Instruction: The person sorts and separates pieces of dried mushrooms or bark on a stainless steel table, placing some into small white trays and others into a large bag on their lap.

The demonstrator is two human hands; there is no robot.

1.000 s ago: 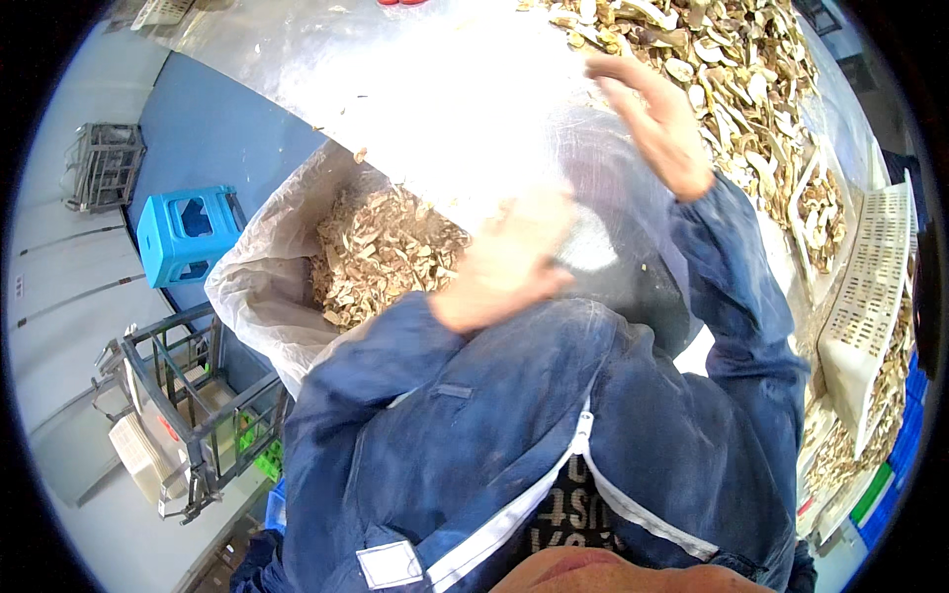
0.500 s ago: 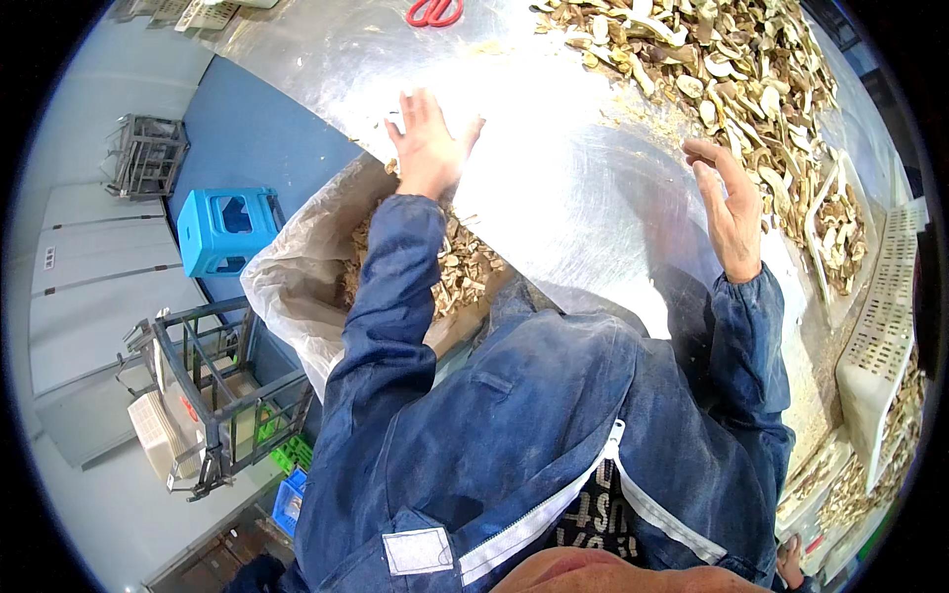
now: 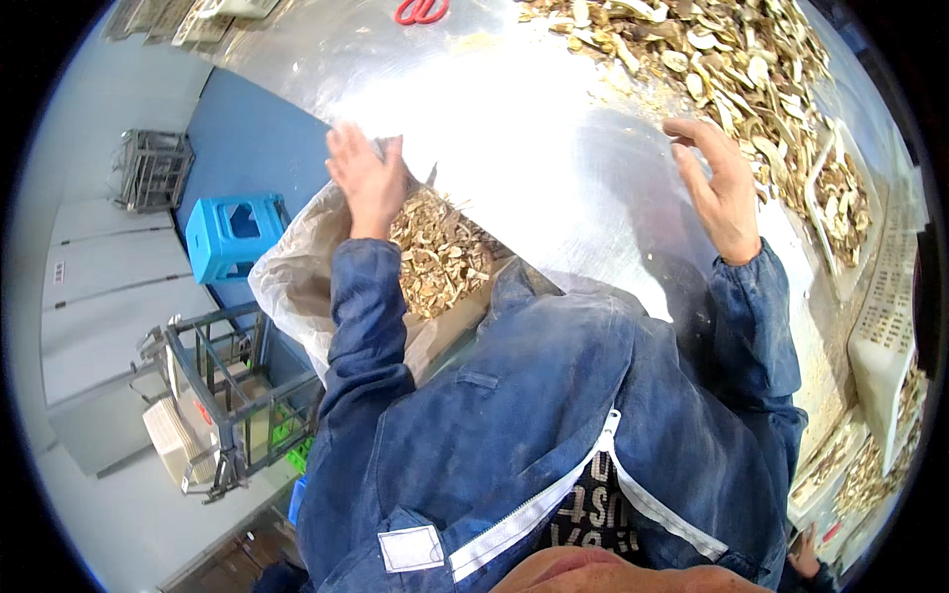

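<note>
My left hand (image 3: 368, 183) is open, fingers apart, above the edge of a plastic-lined bag (image 3: 297, 259) that stands beside the table. Inside the bag lie dried mushroom slices (image 3: 440, 255), partly hidden by my left forearm. My right hand (image 3: 719, 190) is open with bent fingers and holds nothing I can see. It is over the shiny metal table (image 3: 554, 188), at the near edge of a big pile of dried sliced mushrooms (image 3: 751, 84).
Red-handled scissors (image 3: 422, 10) lie at the table's far side. A white tray (image 3: 838, 203) with slices and a perforated white basket (image 3: 883, 326) are at the right. On the left stand a blue stool (image 3: 232, 237) and a metal rack (image 3: 237, 395). Another person's hand (image 3: 806, 555) shows at lower right.
My left hand has moved left, off the tabletop to over the bag's edge, uncovering more of the slices inside. My right hand has shifted slightly up and left, staying open.
</note>
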